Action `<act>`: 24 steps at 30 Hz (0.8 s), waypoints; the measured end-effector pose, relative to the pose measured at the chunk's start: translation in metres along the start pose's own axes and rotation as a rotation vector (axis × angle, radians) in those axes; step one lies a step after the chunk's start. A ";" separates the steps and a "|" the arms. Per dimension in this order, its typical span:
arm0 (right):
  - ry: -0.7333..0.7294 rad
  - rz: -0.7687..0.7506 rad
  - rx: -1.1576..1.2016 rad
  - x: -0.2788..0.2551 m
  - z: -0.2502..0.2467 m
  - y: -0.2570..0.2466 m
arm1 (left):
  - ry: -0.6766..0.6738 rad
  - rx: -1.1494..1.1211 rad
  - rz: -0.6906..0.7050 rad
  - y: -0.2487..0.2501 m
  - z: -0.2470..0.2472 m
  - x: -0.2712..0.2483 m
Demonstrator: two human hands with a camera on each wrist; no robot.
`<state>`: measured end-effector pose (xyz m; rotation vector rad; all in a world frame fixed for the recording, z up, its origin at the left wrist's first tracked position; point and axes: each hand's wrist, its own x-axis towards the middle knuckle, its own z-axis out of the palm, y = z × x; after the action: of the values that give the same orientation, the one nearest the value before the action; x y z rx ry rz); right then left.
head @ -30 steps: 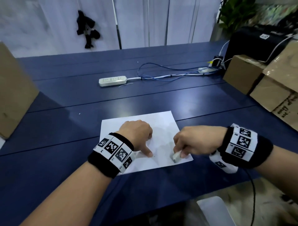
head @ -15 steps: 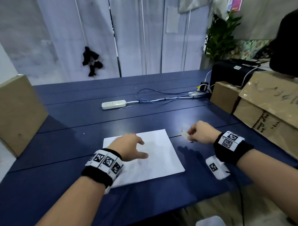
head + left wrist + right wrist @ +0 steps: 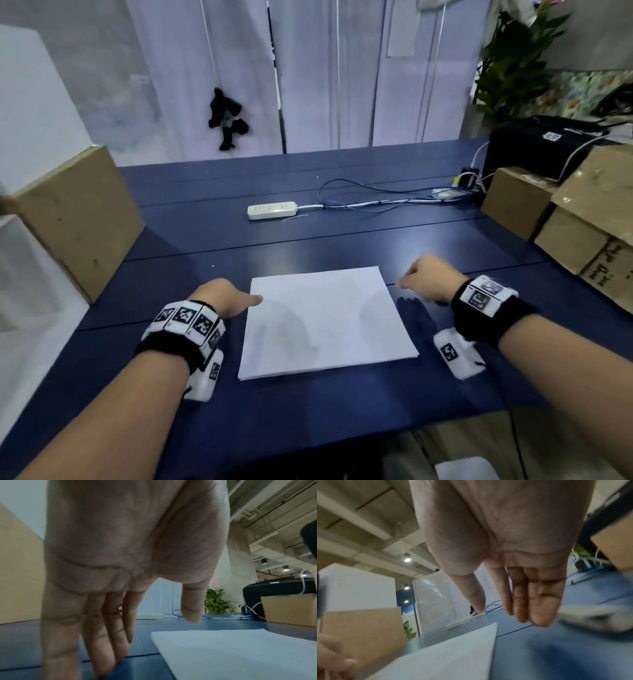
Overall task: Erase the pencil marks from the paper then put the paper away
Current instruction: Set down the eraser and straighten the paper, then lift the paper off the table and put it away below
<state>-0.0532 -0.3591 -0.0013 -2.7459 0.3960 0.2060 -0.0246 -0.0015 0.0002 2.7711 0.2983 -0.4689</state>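
The white paper (image 3: 325,322) lies flat on the blue table (image 3: 342,240) between my hands; any marks on it are too faint to make out. My left hand (image 3: 236,298) is at its far left corner, fingers straight, fingertips (image 3: 109,665) on the table beside the paper (image 3: 231,653), thumb over the corner. My right hand (image 3: 416,279) hovers just right of the far right corner, fingers straight and empty in the right wrist view (image 3: 513,608). A blurred whitish block (image 3: 590,616), apparently the eraser, lies on the table right of those fingers. The head view does not show it.
A white power strip (image 3: 272,210) with blue and white cables lies across the far half of the table. Cardboard boxes (image 3: 579,236) and a black case (image 3: 534,147) crowd the right side. A large cardboard box (image 3: 78,219) stands at the left edge.
My right hand stopped rubbing the paper, carried the eraser off to the right and now holds nothing. My left hand lifted off the sheet and moved to its left corner.
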 end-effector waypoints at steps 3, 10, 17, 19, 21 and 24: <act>-0.065 0.015 -0.057 0.005 0.017 -0.030 | -0.047 0.104 0.025 0.025 0.007 -0.004; -0.136 0.063 -0.023 0.012 0.029 -0.072 | 0.013 0.326 0.104 0.046 0.025 -0.007; -0.241 0.067 0.079 0.009 0.024 -0.068 | 0.095 0.445 0.144 0.042 0.028 -0.015; -0.187 0.074 0.143 0.007 0.027 -0.063 | 0.102 0.401 0.118 0.042 0.029 -0.013; -0.149 0.085 0.311 0.007 0.032 -0.055 | 0.111 0.326 0.081 0.041 0.030 -0.008; -0.133 0.072 0.475 0.006 0.046 -0.037 | 0.098 0.216 0.044 0.033 0.032 -0.011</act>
<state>-0.0407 -0.3106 -0.0335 -2.2415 0.4425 0.2721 -0.0351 -0.0451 -0.0160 3.0098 0.2207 -0.3749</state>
